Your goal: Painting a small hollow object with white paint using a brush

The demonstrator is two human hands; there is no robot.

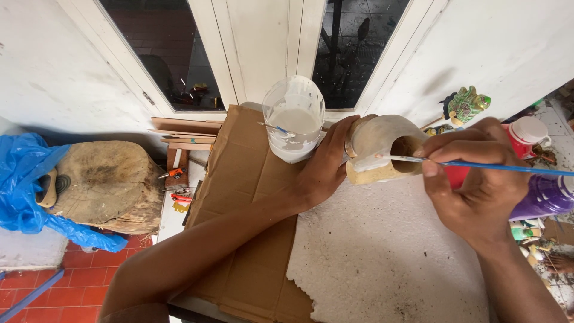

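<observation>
Right hand (472, 185) fingers pinch thin light paintbrush (478, 165); left hand (326, 167) fingers clamp rigid hollow wooden carving (376, 146) at center frame, likely wet-slick.

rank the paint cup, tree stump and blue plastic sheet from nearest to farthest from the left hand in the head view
1. Paint cup: just left of the left hand, on cardboard.
2. Tree stump: far left, on the floor.
3. Blue plastic sheet: leftmost, beyond the stump.
</observation>
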